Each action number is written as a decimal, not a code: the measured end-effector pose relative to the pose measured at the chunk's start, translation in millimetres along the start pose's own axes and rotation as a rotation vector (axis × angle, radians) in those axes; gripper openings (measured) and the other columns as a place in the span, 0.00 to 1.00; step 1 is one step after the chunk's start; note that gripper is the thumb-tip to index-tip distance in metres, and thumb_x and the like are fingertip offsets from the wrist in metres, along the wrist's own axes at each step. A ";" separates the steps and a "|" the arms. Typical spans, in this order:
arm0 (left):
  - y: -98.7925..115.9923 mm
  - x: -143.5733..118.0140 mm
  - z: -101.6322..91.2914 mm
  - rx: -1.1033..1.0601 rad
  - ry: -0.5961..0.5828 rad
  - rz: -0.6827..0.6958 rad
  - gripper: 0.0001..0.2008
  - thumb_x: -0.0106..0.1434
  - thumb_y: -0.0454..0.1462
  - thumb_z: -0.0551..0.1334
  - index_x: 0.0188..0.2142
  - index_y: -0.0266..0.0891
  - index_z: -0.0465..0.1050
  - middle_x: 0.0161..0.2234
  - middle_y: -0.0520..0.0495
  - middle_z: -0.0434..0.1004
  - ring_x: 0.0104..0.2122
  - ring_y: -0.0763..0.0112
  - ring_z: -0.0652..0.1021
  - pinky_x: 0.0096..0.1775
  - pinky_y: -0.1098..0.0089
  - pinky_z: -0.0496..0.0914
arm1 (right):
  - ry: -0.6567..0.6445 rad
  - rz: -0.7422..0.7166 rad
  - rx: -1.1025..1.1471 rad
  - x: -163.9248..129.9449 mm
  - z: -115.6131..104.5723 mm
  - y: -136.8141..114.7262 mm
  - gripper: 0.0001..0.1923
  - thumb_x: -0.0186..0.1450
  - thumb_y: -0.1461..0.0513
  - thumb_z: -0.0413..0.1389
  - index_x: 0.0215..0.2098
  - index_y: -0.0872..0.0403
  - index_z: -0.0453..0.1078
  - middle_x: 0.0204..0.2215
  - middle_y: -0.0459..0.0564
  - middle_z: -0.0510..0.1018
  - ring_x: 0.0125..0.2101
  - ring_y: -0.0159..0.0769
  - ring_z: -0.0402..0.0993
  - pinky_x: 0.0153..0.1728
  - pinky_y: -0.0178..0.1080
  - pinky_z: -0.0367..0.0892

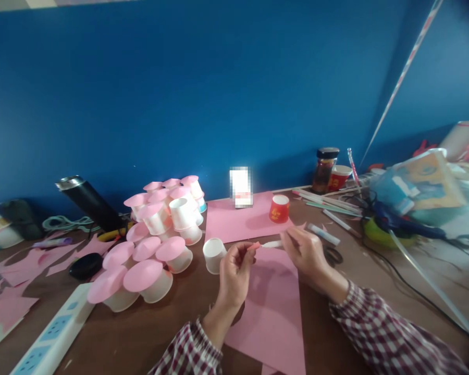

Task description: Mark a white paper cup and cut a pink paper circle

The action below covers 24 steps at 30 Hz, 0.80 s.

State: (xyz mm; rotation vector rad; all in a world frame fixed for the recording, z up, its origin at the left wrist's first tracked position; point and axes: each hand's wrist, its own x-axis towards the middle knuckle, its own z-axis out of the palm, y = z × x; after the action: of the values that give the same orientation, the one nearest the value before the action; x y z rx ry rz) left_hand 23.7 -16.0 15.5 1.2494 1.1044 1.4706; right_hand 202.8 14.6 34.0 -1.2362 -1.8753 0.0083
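Note:
My left hand is closed in a pinch on a small pinkish-red piece, its kind too small to make out. My right hand pinches a slim white stick-like piece, whose narrow end points left at the red piece and seems to touch it. Under both hands lies a sheet of pink paper. Just left of my left hand stands a white paper cup. Behind my hands, a red paper cup sits on another pink sheet.
Several white cups with pink cone tops crowd the left. A power strip, black flask and pink scraps lie farther left. On the right are a white tube, scissors, a jar and a blue glue gun.

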 end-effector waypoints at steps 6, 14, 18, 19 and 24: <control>2.7 -0.5 -1.8 0.026 0.014 0.018 0.12 0.61 0.42 0.60 0.37 0.35 0.73 0.27 0.48 0.72 0.27 0.75 0.71 0.31 0.73 0.67 | 0.033 0.000 -0.074 1.4 -2.7 0.8 0.17 0.66 0.62 0.47 0.18 0.52 0.56 0.17 0.44 0.66 0.18 0.29 0.58 0.25 0.34 0.52; 2.7 -1.3 -0.7 0.061 -0.011 0.043 0.11 0.62 0.42 0.60 0.38 0.36 0.73 0.25 0.49 0.71 0.28 0.74 0.71 0.31 0.73 0.68 | 0.049 -0.039 -0.140 2.1 -4.4 -3.6 0.19 0.66 0.62 0.47 0.17 0.53 0.57 0.16 0.43 0.66 0.19 0.28 0.58 0.27 0.34 0.52; 2.6 -0.9 -1.5 0.075 -0.004 0.047 0.12 0.61 0.42 0.60 0.38 0.36 0.73 0.24 0.50 0.71 0.27 0.73 0.71 0.31 0.72 0.68 | 0.038 -0.059 -0.175 2.1 -4.5 -3.3 0.18 0.66 0.62 0.48 0.17 0.53 0.58 0.17 0.44 0.67 0.20 0.29 0.60 0.26 0.34 0.51; 2.8 -0.8 -1.6 0.075 -0.007 0.046 0.12 0.61 0.43 0.60 0.38 0.36 0.73 0.24 0.50 0.71 0.28 0.73 0.71 0.31 0.72 0.68 | 0.037 -0.062 -0.176 2.1 -4.6 -3.1 0.18 0.66 0.61 0.48 0.17 0.53 0.58 0.17 0.44 0.67 0.20 0.29 0.60 0.26 0.34 0.51; 4.0 -1.1 -0.8 0.089 -0.026 0.062 0.12 0.61 0.42 0.60 0.38 0.36 0.74 0.25 0.49 0.71 0.28 0.72 0.72 0.31 0.73 0.68 | 0.032 -0.078 -0.162 2.4 -5.6 -2.7 0.19 0.66 0.62 0.47 0.17 0.53 0.58 0.17 0.44 0.66 0.19 0.29 0.58 0.27 0.34 0.52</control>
State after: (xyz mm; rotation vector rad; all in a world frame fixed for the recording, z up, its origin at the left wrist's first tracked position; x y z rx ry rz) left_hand 22.7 -18.0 19.1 1.3717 1.1341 1.4604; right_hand 204.2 12.6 40.2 -1.2630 -1.9252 -0.2079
